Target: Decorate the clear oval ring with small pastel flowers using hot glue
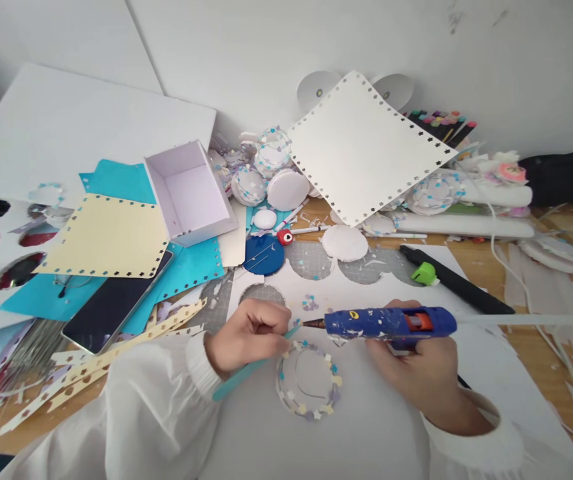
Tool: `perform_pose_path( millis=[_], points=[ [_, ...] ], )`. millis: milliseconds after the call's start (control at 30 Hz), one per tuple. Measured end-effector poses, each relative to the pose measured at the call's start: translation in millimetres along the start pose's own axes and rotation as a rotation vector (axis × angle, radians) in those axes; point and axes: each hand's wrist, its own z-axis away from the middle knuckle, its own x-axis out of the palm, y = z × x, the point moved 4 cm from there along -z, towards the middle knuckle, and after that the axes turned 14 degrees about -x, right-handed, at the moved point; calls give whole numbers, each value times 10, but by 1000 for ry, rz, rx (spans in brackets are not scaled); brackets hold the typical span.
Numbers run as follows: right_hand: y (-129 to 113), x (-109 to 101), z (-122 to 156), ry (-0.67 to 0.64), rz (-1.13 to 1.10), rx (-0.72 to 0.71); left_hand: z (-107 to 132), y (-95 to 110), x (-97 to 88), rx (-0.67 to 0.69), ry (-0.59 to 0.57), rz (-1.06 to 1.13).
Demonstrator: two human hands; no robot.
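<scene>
My left hand [251, 333] is closed around slim teal tweezers [241, 380], their tip pointing up and right. In my right hand [416, 373] is a blue hot glue gun [381, 324], held sideways with its nozzle at the tweezers' tip. Whether a small piece sits between the tips is too small to tell. Just below lies a wire ring [336, 381] dotted with little blue, cream and lilac paper flowers, on a white surface. A few loose paper flowers [310, 303] lie beyond the nozzle.
At the left are a phone [111, 307], punched cream paper [104, 237] and an open lilac box [186, 193]. Behind stand decorated balls [272, 150] and a white punched sheet [366, 147]. A black pen-like tool [461, 283] and a white cable [511, 267] are at the right.
</scene>
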Motion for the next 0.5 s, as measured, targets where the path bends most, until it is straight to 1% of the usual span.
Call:
perform_pose_path(
  millis=[500],
  points=[
    [-8,-3,-13,-3,17,-13,-4,18,9,6,11,-12]
  ],
)
